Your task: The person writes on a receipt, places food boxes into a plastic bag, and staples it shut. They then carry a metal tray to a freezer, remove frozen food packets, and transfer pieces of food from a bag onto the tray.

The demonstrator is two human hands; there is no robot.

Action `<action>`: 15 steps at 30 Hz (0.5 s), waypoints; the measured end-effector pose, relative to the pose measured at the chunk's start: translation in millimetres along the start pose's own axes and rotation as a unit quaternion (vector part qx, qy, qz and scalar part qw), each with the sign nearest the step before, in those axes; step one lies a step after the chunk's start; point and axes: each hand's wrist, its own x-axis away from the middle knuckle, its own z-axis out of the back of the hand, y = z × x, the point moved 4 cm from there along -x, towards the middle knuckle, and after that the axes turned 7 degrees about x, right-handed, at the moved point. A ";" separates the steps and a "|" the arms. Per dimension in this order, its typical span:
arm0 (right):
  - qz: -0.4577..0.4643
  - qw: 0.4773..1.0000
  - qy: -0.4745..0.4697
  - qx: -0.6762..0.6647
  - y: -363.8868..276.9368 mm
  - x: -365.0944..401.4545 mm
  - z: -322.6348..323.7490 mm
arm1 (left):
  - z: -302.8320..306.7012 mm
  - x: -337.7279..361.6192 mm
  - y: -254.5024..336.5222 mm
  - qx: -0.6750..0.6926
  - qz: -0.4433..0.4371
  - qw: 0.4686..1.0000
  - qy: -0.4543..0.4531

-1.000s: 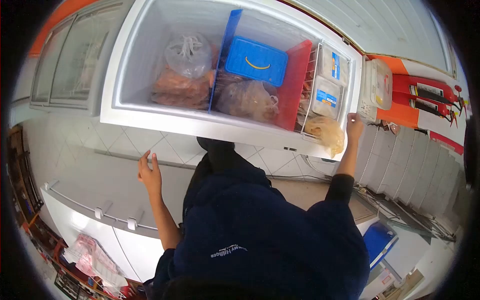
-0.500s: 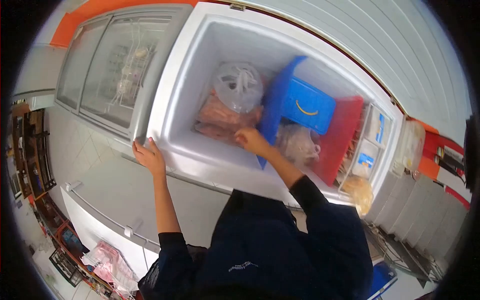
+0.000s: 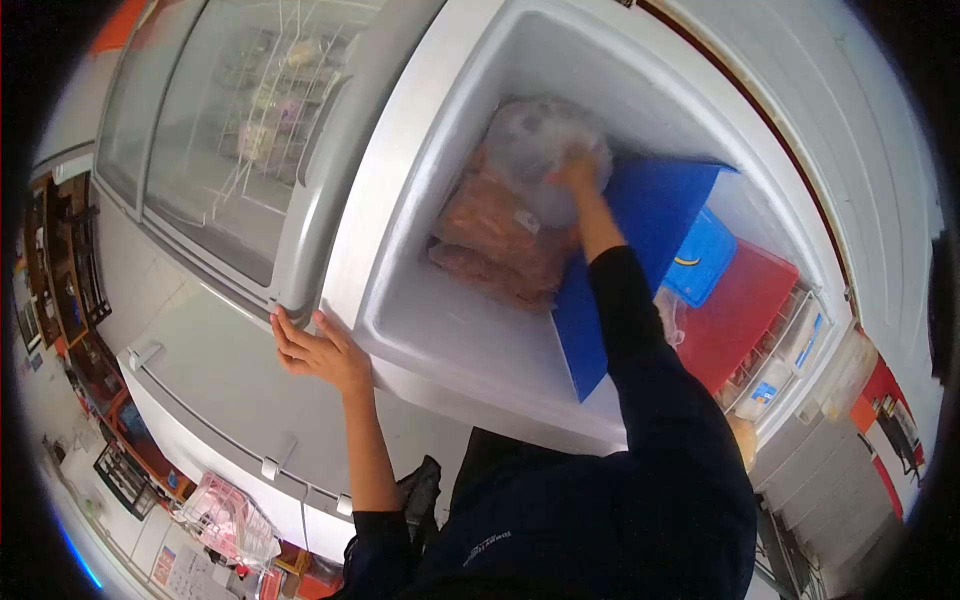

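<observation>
An open white chest freezer (image 3: pixel 440 365) lies before me. My left hand (image 3: pixel 325 352) rests at its near left corner, fingers apart, beside the glass-topped freezer's edge. Deep inside the left compartment, my right hand (image 3: pixel 578 168) is on a clear plastic bag (image 3: pixel 530 150); blur hides how its fingers close. Packs of reddish-brown meat (image 3: pixel 490 225) lie below the bag. A blue divider (image 3: pixel 640 215) stands just right of my right forearm. Beyond it are a blue container (image 3: pixel 705 262) and a red divider (image 3: pixel 738 310).
A glass-topped freezer (image 3: pixel 225 130) with wire baskets stands to the left. Below it is a closed light-grey lid (image 3: pixel 240 350) with a rail. A wire basket (image 3: pixel 780 350) with packs hangs at the open freezer's right end.
My right hand has moved from the meat packs by the blue divider to the plastic bag deeper in. My left hand stays at the freezer corner. The view has shifted nearer the left compartment.
</observation>
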 end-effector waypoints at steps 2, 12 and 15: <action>-0.039 0.998 0.046 0.023 20.4 -34.3 23.7 | -2.1 -0.1 -1.8 -0.003 -0.002 1.000 0.000; -0.272 0.838 0.366 -0.301 -27.3 150.4 -83.6 | -10.0 3.0 -10.3 0.008 -0.001 1.000 -0.002; -0.330 0.861 0.275 -0.271 8.0 140.5 -141.4 | -11.8 3.3 -8.7 -0.005 -0.011 1.000 -0.004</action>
